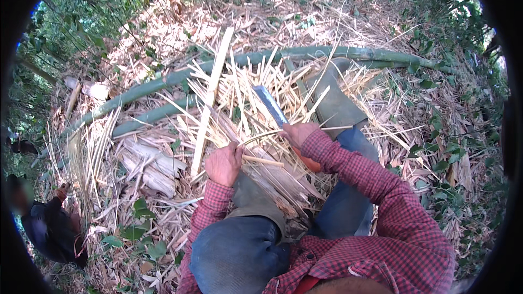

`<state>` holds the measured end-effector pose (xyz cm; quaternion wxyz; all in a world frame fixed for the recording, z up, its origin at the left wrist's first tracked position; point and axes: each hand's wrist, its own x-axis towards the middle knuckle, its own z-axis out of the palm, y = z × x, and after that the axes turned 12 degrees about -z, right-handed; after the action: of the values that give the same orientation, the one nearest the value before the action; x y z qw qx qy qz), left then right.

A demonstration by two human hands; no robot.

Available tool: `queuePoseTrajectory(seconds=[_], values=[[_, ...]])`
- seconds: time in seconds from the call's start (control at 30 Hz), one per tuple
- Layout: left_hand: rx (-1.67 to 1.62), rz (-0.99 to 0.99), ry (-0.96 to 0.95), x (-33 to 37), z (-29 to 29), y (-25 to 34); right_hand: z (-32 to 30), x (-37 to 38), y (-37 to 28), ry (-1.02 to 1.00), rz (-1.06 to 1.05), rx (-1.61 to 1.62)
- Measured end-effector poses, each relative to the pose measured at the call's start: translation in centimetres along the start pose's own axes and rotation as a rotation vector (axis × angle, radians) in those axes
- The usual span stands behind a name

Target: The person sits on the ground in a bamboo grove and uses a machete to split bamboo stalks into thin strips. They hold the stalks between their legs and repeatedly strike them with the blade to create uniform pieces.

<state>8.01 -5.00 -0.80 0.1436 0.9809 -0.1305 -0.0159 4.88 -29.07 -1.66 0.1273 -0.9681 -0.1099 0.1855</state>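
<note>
My left hand (223,164) is closed in a pinch on a thin bamboo strip (257,137), which bows slightly as it runs across to my other hand. My right hand (299,135) grips a long knife with a straight grey blade (271,106) pointing away from me. Its orange handle (308,161) shows below the palm. The strip meets the knife close to the right fingers, where the exact contact is hidden. Beneath and beyond both hands lies a loose pile of pale split bamboo strips (239,95). One wide, pale slat (210,103) stands out among them.
A long green bamboo pole (163,81) curves across the ground beyond the pile, with a shorter pole (152,117) nearer. Weathered wood (155,163) lies left of my boots. Another person (52,226) in dark clothes is at the far left. Dry leaves and green undergrowth surround me.
</note>
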Motion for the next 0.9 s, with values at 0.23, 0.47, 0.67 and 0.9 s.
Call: queuePoseTrajectory(seconds=[0.23, 0.47, 0.67, 0.9], values=[[0.254, -0.094, 0.066, 2.7, 1.5, 1.5, 1.8, 2.9, -0.7, 0.007, 0.16, 0.203], [0.339, -0.268, 0.061, 2.9, 2.3, 1.1, 3.6, 5.9, -3.2, 0.092, 0.231, 0.248], [-0.069, -0.47, 0.03, 1.9, 1.8, 0.3, 2.9, 8.2, -4.5, 0.187, 0.289, 0.274], [-0.799, -0.661, 0.091, 1.1, 5.7, -2.4, 1.2, 8.5, -6.7, 0.318, 0.295, 0.363]])
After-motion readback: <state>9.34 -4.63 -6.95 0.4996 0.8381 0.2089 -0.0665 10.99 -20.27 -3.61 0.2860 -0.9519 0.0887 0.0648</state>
